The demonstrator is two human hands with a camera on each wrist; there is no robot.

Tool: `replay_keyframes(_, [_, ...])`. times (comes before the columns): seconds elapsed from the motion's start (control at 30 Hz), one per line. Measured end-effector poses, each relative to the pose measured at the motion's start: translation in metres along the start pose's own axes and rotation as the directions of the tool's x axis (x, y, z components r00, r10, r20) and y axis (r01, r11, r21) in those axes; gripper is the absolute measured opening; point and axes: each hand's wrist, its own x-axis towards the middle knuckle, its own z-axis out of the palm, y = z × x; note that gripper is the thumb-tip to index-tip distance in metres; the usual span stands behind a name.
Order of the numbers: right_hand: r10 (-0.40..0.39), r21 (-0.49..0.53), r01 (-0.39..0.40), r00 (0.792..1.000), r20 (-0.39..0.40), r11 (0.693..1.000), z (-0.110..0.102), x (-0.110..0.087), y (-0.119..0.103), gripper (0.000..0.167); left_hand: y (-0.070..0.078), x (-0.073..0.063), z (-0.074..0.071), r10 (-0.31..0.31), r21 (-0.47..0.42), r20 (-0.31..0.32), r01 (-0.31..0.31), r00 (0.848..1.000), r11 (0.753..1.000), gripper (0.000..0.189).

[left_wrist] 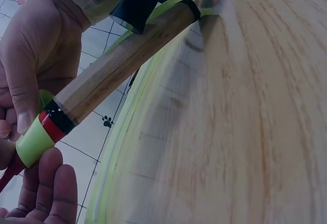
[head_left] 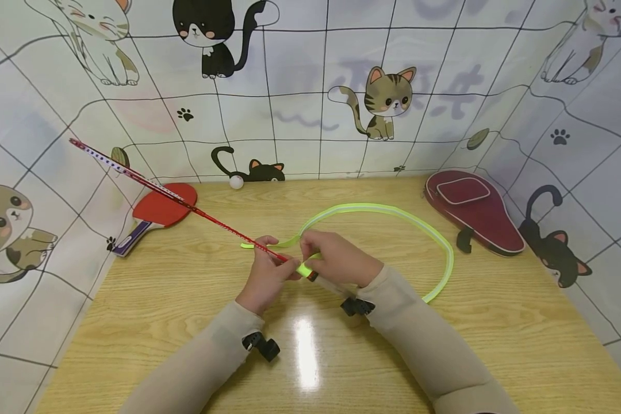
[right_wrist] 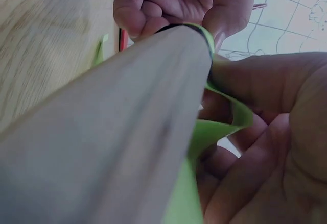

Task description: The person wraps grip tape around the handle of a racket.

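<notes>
A badminton racket (head_left: 222,225), seen edge-on, slants from the upper left down to both hands at mid-table. Its bare wooden handle (left_wrist: 122,63) has black bands at both ends. My left hand (head_left: 268,276) pinches the racket where the red shaft meets the handle. Yellow-green grip tape (left_wrist: 34,143) wraps round the red cone there. With thumb and fingers, my right hand (head_left: 341,259) pinches the tape beside the handle; a fold of tape (right_wrist: 219,128) loops by those fingers in the right wrist view. The long tape strip (head_left: 393,211) curves across the table behind the right arm.
A red table tennis paddle (head_left: 173,204) lies at the back left, under the racket's head in view. A white ball (head_left: 236,182) sits by the back wall. At the back right lies a dark red paddle-shaped case (head_left: 476,213). Cat-print cloth (head_left: 300,69) encloses the table.
</notes>
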Motion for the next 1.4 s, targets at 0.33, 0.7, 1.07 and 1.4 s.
replay_keyframes(0.33, [-0.075,-0.01,0.075,0.997,0.007,0.997,0.002,0.004,0.015,0.02,0.001,0.003,-0.001,0.016,-0.038,0.039,-0.014,0.999,0.999,0.064])
replay_keyframes(0.7, [0.001,0.049,-0.005,0.997,0.078,0.999,0.001,0.005,0.014,0.015,0.002,0.006,-0.006,0.022,-0.032,0.081,-0.02,0.996,0.999,0.06])
replay_keyframes(1.07, [0.016,0.062,-0.02,0.998,0.061,0.998,-0.002,0.004,0.011,0.016,0.002,0.008,-0.007,0.035,-0.066,0.09,-0.03,0.995,0.997,0.043])
replay_keyframes(1.4, [0.027,0.097,-0.033,0.997,0.068,0.995,-0.001,0.002,0.008,0.016,0.003,0.007,-0.007,0.042,-0.082,0.107,-0.033,0.993,0.996,0.04])
